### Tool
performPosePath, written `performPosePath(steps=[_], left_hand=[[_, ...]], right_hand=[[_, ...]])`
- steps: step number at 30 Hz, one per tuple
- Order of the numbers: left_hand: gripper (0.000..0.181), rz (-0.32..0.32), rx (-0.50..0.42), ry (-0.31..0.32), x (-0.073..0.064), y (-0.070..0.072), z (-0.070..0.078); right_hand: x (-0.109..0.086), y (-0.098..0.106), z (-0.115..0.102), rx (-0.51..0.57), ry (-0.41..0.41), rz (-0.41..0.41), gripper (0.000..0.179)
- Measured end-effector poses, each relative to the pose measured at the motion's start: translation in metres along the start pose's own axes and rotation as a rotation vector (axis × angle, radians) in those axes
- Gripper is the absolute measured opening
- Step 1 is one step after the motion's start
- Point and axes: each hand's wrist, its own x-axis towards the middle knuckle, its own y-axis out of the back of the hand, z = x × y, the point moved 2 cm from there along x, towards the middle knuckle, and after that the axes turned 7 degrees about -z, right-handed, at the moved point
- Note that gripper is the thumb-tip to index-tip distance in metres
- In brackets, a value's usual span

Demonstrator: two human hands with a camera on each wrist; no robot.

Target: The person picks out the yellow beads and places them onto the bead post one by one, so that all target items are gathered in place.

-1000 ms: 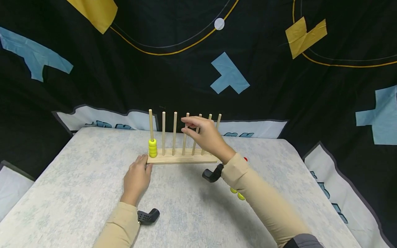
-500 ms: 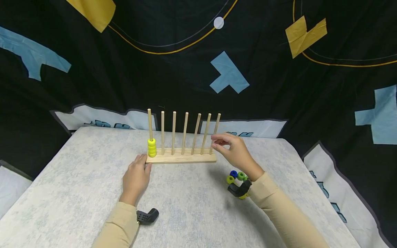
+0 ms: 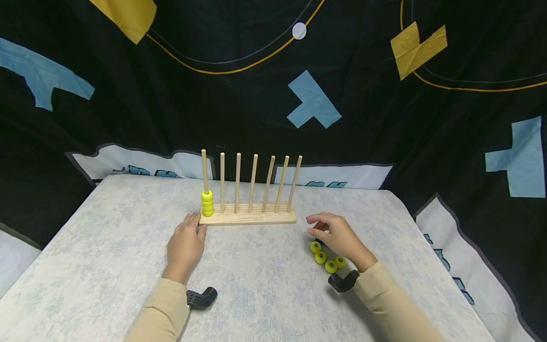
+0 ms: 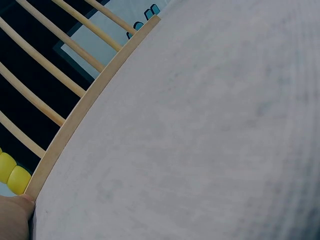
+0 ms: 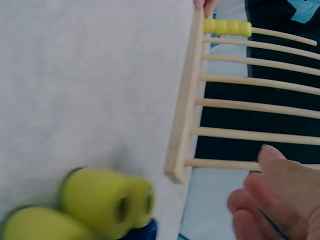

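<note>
A wooden peg rack (image 3: 248,218) stands on the table, with several upright pegs. Yellow beads (image 3: 207,204) are stacked on its leftmost peg; the other pegs are bare. My left hand (image 3: 185,248) rests against the rack's left front corner, its fingers at the end and its thumb at the front edge. My right hand (image 3: 335,233) hovers right of the rack with bent, relaxed fingers and nothing visible between them. Below it lie several loose yellow beads (image 3: 320,257). A blue bead (image 5: 142,232) is partly hidden behind them in the right wrist view.
The pale, mottled table (image 3: 256,285) spreads around the rack. Behind it hangs a black cloth (image 3: 239,114) with blue and gold shapes. Wrist cameras (image 3: 202,298) jut from both sleeves. Any beads under the right hand are hidden in the head view.
My right hand has moved from above the rack's pegs to the right and down, over the loose beads. The left hand has stayed at the rack's corner.
</note>
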Motion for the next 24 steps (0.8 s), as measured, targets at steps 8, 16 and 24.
performPosePath(steps=[8,16,24], left_hand=[[0.049,0.013,0.001,-0.014,0.001,0.001,0.001],[0.049,0.011,-0.002,-0.009,-0.001,0.000,-0.002],[0.049,0.006,-0.001,-0.001,-0.001,0.000,-0.001]], right_hand=[[-0.018,-0.012,0.013,-0.020,-0.093,-0.096,0.032],[-0.021,-0.018,0.010,-0.102,-0.097,-0.115,0.027],[-0.019,-0.018,0.012,-0.099,-0.130,-0.113,0.029]])
